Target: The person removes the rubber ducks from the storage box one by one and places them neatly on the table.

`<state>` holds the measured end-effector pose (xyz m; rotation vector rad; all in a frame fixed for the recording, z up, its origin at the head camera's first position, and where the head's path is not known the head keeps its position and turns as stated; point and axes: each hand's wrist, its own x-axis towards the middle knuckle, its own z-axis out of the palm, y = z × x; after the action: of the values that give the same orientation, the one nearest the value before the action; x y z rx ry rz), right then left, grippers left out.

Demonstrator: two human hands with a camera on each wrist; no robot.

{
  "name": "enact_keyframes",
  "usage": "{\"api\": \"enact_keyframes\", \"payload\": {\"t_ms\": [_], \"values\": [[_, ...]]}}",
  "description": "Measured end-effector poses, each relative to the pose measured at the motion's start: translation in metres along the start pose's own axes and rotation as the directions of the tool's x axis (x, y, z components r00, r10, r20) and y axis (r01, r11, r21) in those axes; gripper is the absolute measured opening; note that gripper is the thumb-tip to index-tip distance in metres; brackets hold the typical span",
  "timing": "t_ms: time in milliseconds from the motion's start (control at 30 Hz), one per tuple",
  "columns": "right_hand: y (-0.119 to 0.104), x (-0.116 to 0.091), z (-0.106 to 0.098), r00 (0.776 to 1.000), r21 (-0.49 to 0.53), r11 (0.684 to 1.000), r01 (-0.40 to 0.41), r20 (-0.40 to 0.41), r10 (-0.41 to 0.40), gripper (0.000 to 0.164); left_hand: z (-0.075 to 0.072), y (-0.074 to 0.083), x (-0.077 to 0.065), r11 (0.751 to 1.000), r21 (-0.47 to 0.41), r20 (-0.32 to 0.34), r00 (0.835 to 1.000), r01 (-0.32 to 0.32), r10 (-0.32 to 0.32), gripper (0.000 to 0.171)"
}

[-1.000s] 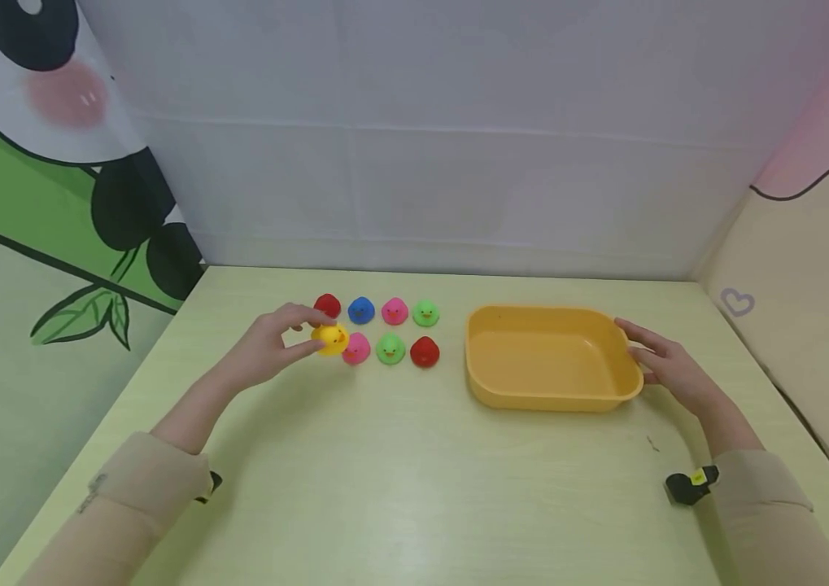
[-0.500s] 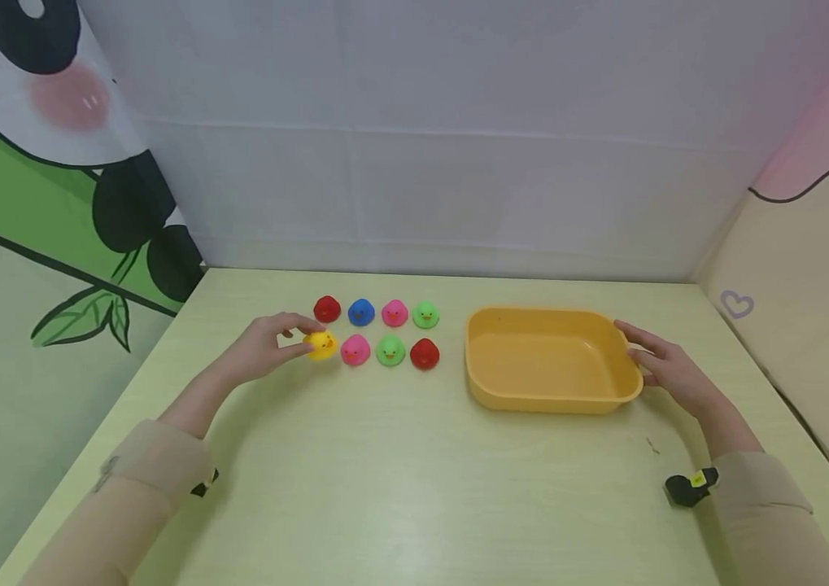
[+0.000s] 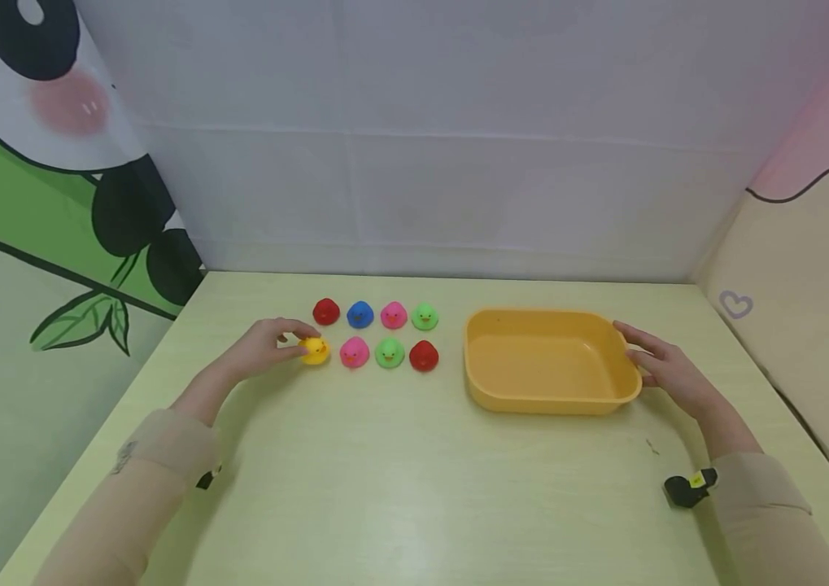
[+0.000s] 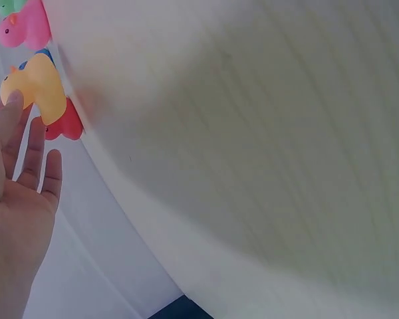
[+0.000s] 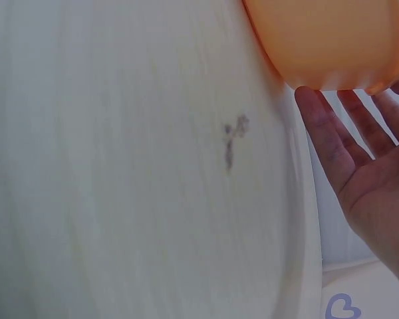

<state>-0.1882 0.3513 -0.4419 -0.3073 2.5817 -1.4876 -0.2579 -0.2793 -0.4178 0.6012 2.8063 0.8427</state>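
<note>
My left hand (image 3: pixel 262 348) pinches a yellow rubber duck (image 3: pixel 316 352) between thumb and fingers, at the left end of the front row of ducks. Whether the duck touches the table is not clear. In the left wrist view the yellow duck (image 4: pixel 45 86) overlaps a red duck (image 4: pixel 68 123) behind it. Beside it in the front row sit a pink duck (image 3: pixel 354 352), a green duck (image 3: pixel 389 352) and a red duck (image 3: pixel 424 356). My right hand (image 3: pixel 678 376) touches the right end of a yellow plastic basin (image 3: pixel 553 403); in the right wrist view its fairly straight fingers (image 5: pixel 326 139) meet the outer wall.
The back row holds a red duck (image 3: pixel 326 312), a blue duck (image 3: pixel 359 315), a pink duck (image 3: pixel 394 315) and a green duck (image 3: pixel 425 317). A white cloth backdrop (image 3: pixel 421 195) stands behind the pale wood-grain table (image 3: pixel 399 488). A small dark mark (image 5: pixel 229 143) lies near the right hand.
My left hand has moved left and slightly down with the yellow duck, away from the pink and red ducks it covered. The right hand and basin have stayed in place.
</note>
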Motion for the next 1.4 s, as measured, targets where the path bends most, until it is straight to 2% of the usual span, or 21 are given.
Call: {"api": "enact_keyframes", "payload": {"t_ms": [333,500,600,767,967,1133,1400], "values": [[0.001,0.000,0.001,1.000,0.009,1.000,0.010,0.011,-0.010,0.051,0.003,-0.002,0.002,0.999,0.009,0.045,0.998,0.047,-0.047,0.031],[0.002,-0.001,0.001,1.000,0.004,1.000,0.009,0.017,-0.009,0.052,0.003,0.000,0.003,0.999,0.021,0.051,0.997,0.050,-0.051,0.031],[0.001,-0.002,0.001,1.000,0.005,1.000,-0.003,0.010,0.003,0.052,0.003,0.001,0.005,0.998,0.022,0.041,0.998,0.053,-0.054,0.032],[-0.002,-0.003,0.002,1.000,0.010,1.000,0.020,0.021,-0.020,0.052,0.003,0.002,0.007,0.998,0.022,0.000,0.998,0.063,-0.063,0.036],[-0.002,-0.002,0.001,1.000,0.015,1.000,0.005,0.009,-0.005,0.051,0.007,0.002,0.010,0.987,0.029,-0.033,0.987,0.157,-0.156,0.041],[0.001,0.000,0.000,1.000,0.014,1.000,-0.006,0.001,0.006,0.050,0.010,0.002,0.011,0.980,0.011,-0.036,0.980,0.197,-0.196,0.041],[0.001,0.000,0.000,1.000,0.012,1.000,-0.013,0.005,0.013,0.051,0.015,0.005,0.012,0.979,-0.003,-0.042,0.979,0.202,-0.201,0.037]]}}
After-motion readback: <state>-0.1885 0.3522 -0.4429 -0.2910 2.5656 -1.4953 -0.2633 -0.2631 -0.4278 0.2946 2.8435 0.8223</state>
